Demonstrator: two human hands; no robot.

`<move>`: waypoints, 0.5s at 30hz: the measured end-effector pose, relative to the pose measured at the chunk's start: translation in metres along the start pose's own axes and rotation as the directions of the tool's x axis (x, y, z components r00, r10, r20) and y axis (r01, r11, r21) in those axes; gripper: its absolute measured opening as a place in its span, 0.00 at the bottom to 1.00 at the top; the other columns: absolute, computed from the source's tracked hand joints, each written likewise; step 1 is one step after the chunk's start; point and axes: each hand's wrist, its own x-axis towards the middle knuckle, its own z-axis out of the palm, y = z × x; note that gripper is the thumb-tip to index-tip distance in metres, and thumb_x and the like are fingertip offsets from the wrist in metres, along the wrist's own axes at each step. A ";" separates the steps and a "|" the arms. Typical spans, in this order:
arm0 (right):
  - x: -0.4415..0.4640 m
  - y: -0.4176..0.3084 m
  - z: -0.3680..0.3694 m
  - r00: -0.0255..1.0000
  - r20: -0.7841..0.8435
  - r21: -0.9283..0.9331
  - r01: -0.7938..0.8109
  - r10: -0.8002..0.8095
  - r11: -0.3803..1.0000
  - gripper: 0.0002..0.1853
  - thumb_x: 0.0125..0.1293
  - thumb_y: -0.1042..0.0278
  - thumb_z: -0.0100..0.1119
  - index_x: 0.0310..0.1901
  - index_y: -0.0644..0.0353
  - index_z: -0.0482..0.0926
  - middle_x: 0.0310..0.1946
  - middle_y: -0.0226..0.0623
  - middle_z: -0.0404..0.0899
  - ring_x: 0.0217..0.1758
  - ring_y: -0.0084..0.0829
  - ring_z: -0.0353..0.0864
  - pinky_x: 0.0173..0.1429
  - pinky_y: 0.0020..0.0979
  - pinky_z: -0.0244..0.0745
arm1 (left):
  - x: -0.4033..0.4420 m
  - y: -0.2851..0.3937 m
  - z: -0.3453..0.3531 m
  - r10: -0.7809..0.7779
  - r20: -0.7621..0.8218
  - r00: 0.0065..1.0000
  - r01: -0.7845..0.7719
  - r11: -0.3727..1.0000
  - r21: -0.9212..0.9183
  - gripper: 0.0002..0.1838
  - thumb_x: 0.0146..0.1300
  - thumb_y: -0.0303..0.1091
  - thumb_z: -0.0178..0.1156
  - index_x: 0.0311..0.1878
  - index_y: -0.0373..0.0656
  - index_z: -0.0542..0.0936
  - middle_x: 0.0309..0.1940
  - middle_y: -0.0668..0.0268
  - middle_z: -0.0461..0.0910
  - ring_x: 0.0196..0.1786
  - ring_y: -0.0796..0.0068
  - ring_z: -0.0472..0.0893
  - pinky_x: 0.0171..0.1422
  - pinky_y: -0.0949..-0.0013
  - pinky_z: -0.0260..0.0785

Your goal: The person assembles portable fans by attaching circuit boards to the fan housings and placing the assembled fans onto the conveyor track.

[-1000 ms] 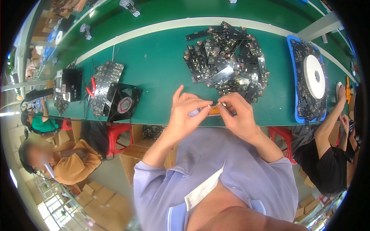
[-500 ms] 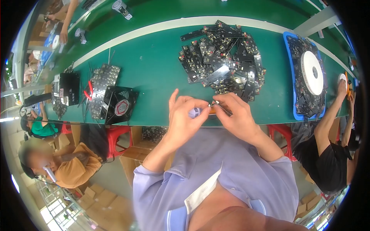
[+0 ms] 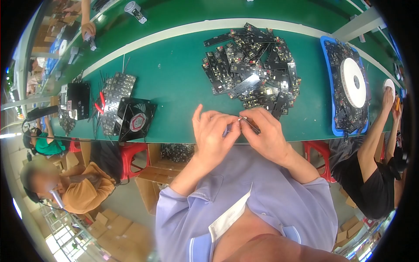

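My left hand [image 3: 214,135] and my right hand [image 3: 267,134] meet at the near edge of the green table [image 3: 174,83]. The left thumb and index finger are pinched; what sits between them is too small to name. In my right fingers is a slim dark circuit board [image 3: 250,125], its end touching the left fingertips. Just beyond my hands lies a large heap of black circuit boards [image 3: 262,65].
A blue tray [image 3: 328,87] on the right holds boards and a white reel [image 3: 352,83]. On the left are a black fan [image 3: 138,120], red-handled pliers [image 3: 100,105], more boards [image 3: 118,87] and a black box [image 3: 78,101]. Co-workers sit on both sides.
My hands have drawn closer together, and the orange thing seen under them earlier is now hidden. At the upper left, another person's hand has reached a small grey device.
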 end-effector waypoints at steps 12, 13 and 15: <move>0.005 0.006 0.003 0.945 -0.003 -0.205 0.319 -0.327 0.925 0.16 0.62 0.84 0.73 0.53 0.69 0.85 0.47 0.46 0.87 0.45 0.47 0.89 0.49 0.42 0.86 | -0.003 -0.004 0.006 0.121 -0.079 0.989 -0.115 0.990 0.076 0.10 0.56 0.26 0.79 0.40 0.47 0.90 0.36 0.71 0.88 0.47 0.67 0.84 0.77 0.45 0.66; 0.006 0.010 0.001 0.940 0.015 -0.193 0.337 -0.341 0.921 0.17 0.62 0.84 0.73 0.53 0.69 0.84 0.47 0.46 0.87 0.45 0.46 0.88 0.48 0.42 0.86 | -0.003 -0.004 0.006 0.126 -0.079 0.989 -0.120 0.990 0.077 0.10 0.56 0.26 0.79 0.40 0.47 0.90 0.36 0.71 0.88 0.47 0.67 0.84 0.77 0.45 0.66; 0.007 0.011 -0.001 0.939 0.038 -0.183 0.343 -0.342 0.921 0.17 0.62 0.83 0.73 0.53 0.70 0.84 0.46 0.45 0.87 0.45 0.46 0.88 0.48 0.42 0.86 | -0.002 -0.004 0.007 0.128 -0.081 0.988 -0.121 0.989 0.084 0.10 0.56 0.25 0.78 0.41 0.46 0.90 0.36 0.72 0.88 0.47 0.67 0.84 0.78 0.46 0.65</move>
